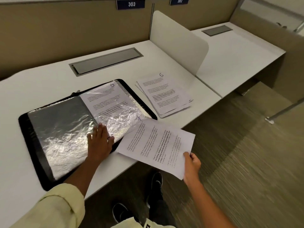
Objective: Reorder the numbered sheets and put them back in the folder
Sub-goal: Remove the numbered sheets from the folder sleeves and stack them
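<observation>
A black folder [29, 134] lies open on the white desk, its clear plastic sleeves showing. The right-hand sleeve holds a printed sheet marked 5 [105, 99]; the left sleeve [60, 127] looks dark, with nothing in it. My left hand [99, 142] rests flat on the sleeves near the folder's spine at its near edge. My right hand [191, 165] pinches the near corner of a loose printed sheet [156, 145], held over the desk's front edge beside the folder. A small stack of sheets [166, 94], the top one marked 6, lies to the right of the folder.
A grey cable hatch [105, 60] is set in the desk behind the folder. A white divider panel [179, 43] stands at the right, with another desk [238, 55] beyond it. Beige partition walls carry signs 303 [131, 4] and 302. My shoes are on the carpet below.
</observation>
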Demonstrator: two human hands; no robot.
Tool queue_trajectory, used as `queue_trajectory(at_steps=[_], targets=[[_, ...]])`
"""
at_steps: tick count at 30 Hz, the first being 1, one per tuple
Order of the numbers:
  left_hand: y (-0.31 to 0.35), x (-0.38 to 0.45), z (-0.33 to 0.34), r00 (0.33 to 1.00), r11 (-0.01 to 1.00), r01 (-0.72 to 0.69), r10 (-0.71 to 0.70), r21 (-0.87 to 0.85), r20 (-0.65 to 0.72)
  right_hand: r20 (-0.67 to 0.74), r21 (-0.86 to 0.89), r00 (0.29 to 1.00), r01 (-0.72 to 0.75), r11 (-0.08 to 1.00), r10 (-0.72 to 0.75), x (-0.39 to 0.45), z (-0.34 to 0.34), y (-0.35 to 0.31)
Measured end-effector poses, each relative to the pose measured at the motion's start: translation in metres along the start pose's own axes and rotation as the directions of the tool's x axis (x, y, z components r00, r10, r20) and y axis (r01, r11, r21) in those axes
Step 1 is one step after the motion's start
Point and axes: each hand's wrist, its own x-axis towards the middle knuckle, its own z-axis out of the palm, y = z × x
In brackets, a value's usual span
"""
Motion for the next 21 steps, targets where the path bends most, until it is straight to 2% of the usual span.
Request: queue_trajectory(at_steps=[4,11,15,21], targets=[[0.006,0.006,0.002,0.999,0.998,-0.028,0.029,0.05,-0.015,-0.007,0.046,1.0,-0.03,0.999,0.031,0.008,-0.02,-0.008],[0.023,0.026,0.002,0.998,0.998,-0.055,0.055,0.013,-0.012,-0.014,0.191,0.993,-0.116,0.975,0.12,0.019,-0.038,-0.018],[0.035,0.038,0.004,0.997,0.997,-0.069,0.069,-0.035,-0.021,-0.026,0.227,0.992,-0.117,0.967,0.126,0.027,-0.049,-0.024],[0.057,0.062,0.009,0.998,0.994,-0.055,0.058,-0.094,0.035,-0.097,0.294,0.988,-0.084,0.952,0.118,0.043,-0.059,-0.038]])
